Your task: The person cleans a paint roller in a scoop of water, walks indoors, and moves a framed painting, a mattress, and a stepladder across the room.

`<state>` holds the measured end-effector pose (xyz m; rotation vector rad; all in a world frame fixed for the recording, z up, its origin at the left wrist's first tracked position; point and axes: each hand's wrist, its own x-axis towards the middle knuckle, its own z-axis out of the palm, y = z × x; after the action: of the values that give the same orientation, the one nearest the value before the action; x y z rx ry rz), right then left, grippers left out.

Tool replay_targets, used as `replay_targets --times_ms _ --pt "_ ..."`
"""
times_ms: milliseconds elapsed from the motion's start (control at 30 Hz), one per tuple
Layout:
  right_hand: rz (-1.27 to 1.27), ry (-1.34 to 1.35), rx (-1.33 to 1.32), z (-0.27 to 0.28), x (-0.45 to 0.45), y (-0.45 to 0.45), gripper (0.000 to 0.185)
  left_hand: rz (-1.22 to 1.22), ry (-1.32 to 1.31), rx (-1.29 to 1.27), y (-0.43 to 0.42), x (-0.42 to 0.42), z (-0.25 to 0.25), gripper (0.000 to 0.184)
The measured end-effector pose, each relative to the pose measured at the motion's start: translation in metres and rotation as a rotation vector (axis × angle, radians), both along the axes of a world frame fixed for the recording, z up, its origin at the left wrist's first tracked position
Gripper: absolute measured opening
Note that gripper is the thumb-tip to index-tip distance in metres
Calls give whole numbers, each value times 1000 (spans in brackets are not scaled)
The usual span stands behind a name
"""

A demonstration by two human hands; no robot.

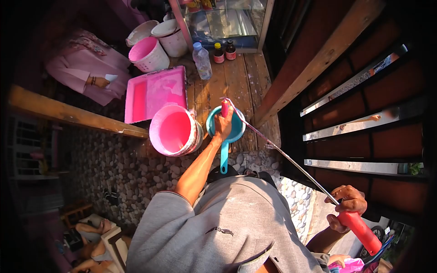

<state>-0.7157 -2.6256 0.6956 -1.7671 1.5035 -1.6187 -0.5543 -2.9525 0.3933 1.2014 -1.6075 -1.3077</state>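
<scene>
A paint roller with a long thin metal rod [300, 162] stretches slantwise between both hands. My left hand [221, 126] is closed around the pinkish-red piece [225, 108] at its far, bent end, above a teal dipper [236, 132]. The dipper's handle points toward my body. My right hand [349, 200] is closed on the rod, where it meets the red handle [363, 233]. Left of the dipper stands a bucket [154, 136] of bright pink paint. Behind that bucket lies a pink-smeared paint tray [157, 93].
On the wooden table [250, 91] stand a plastic bottle [201, 61], two dark small bottles [225, 53] and a glass case [223, 27]. Several stained buckets [148, 54] stand behind. A person [91, 68] is at left; wooden slats [359, 91] rise at right. Pebbled flooring [127, 168] lies below.
</scene>
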Motion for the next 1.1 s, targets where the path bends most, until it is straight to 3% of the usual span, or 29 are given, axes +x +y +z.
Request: replay_targets --times_ms 133,233,433,533,833,933,1033,1100 --pt "-23 37 1 1 2 4 26 21 -71 -226 0 -5 -14 42" --pt "-55 37 -11 0 3 6 27 -26 -184 -289 12 -3 21 41" --pt "-50 138 -21 0 -3 16 31 -111 -242 -236 15 0 16 36" --pt "-50 124 -19 -2 -4 18 32 -150 -128 -298 14 3 19 39" --pt "-16 156 -46 3 -1 15 35 -28 -229 -412 15 -2 16 33" --pt "-39 153 -32 5 0 17 34 -41 -192 -454 15 1 13 42" --pt "-18 165 -27 7 -1 19 32 -143 -314 -347 16 5 31 53" --pt "-50 87 -47 8 2 20 29 -106 32 -470 14 3 44 62"
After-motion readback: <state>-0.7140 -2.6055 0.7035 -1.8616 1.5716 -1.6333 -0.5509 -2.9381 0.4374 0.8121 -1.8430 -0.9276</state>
